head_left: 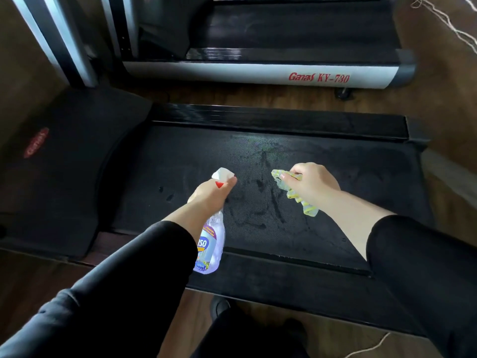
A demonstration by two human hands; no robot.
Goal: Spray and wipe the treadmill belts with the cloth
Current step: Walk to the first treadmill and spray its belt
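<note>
On the far left you can see the black front cover of the near treadmill, with a red name tag on it. Behind it, two silver and black posts go up and out of the picture.

The black treadmill belt runs from left to right in front of you. Your arms in black sleeves reach out over it.

Your left hand is curled tight round the neck of the spray bottle. The bottle is see-through with a purple label. Its white top with a red trigger points away from you, over the middle of the belt. The bottom of the bottle hangs down over the near edge of the belt.

Just to the right of the bottle top, the belt has wet marks. You can see dark drips and streaks there, and a paler wet patch farther off.

On the right of the wet marks is your right hand. It holds the cloth bunched up in curled fingers. The cloth is yellow and pale green and is over the belt. You cannot tell if it touches the belt.

Far away, a second treadmill stands on the brown wood floor. It has a silver side with red letters. A thin pale cord lies on the floor in the far right corner.
</note>
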